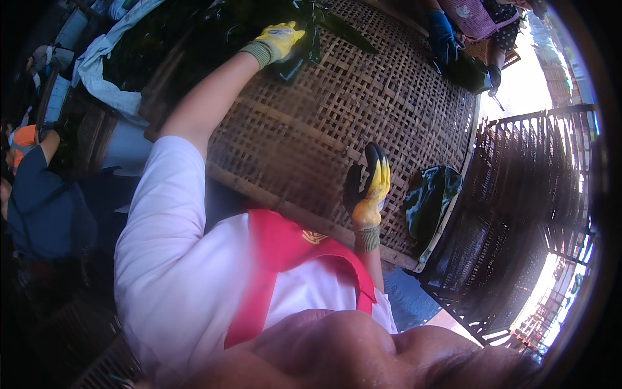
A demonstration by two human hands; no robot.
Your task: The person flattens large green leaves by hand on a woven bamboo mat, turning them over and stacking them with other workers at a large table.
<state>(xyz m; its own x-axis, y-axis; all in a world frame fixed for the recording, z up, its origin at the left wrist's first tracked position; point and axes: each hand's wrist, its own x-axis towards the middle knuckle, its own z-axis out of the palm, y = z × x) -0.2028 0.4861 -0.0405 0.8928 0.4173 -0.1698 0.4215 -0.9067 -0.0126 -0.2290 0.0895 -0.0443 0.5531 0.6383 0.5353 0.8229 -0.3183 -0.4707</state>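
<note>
Several glossy dark-green sheets (304, 59) lie at 12 o'clock on your woven bamboo rack (278, 142). Your yellow-gloved left hand (278, 40) is at them; I cannot tell whether its grip pinches any. Near the center, your right hand (368, 187) has its grip spread, thumb apart. At 3 o'clock, 1 wet dark-green sheet (424, 202) lies along the rack's edge.

- You could pass across the bare middle of the woven rack (389, 97).
- At its far-left end, a dark green pile (155, 55) blocks you.
- A glossy sheet (429, 202) covers its near-right corner.
- A co-worker's blue glove (441, 37) crowds its far-right edge.
</note>
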